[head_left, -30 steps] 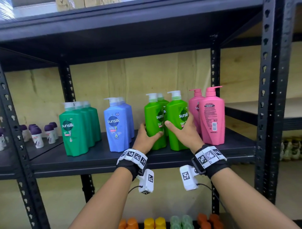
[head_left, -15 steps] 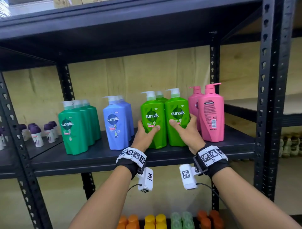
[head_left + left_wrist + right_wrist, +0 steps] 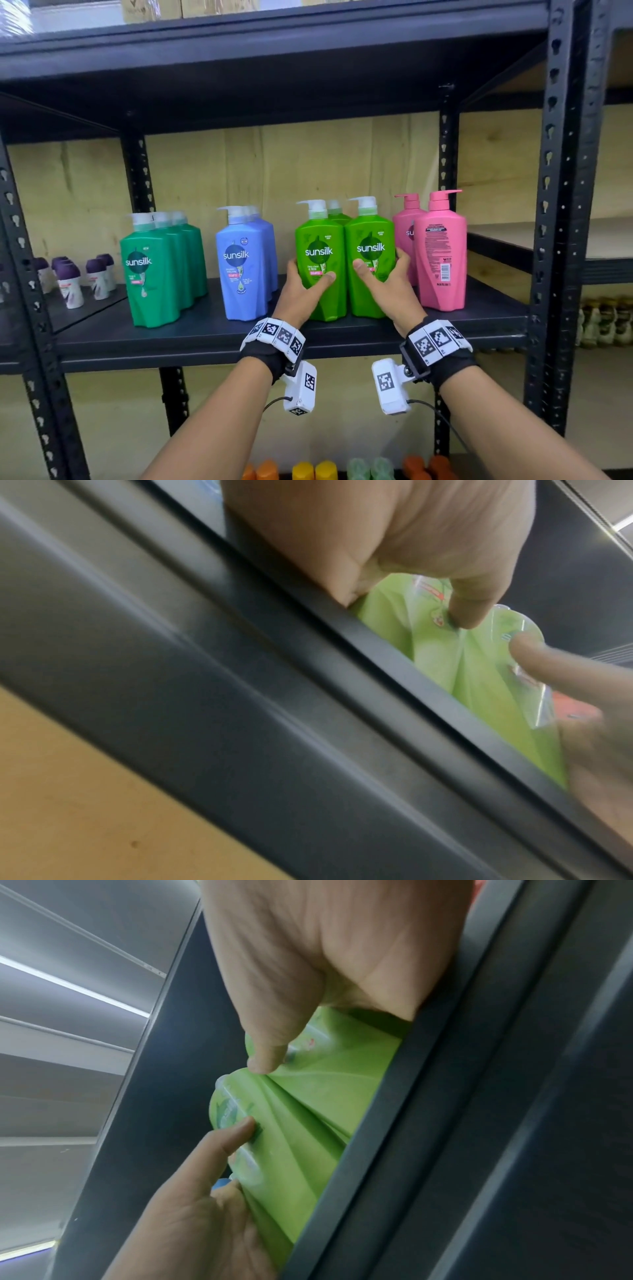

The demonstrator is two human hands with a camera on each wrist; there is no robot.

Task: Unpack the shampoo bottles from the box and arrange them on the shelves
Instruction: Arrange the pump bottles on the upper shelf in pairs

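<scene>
Shelf [image 3: 212, 339] left to right: dark green bottles [image 3: 150, 274] at 9 o'clock, blue bottles [image 3: 241, 270] next, colours grouped in rows. Centre: left hand [image 3: 301, 291] wraps the left light-green bottle [image 3: 320, 260], fingers curled round its side, thumb on the label. Right hand [image 3: 387, 291] grasps the right light-green bottle [image 3: 370, 257] likewise. Likely squaring both labels forward, bottles touching. Pink bottles [image 3: 440, 257] at 3 o'clock. Box not in view.
</scene>
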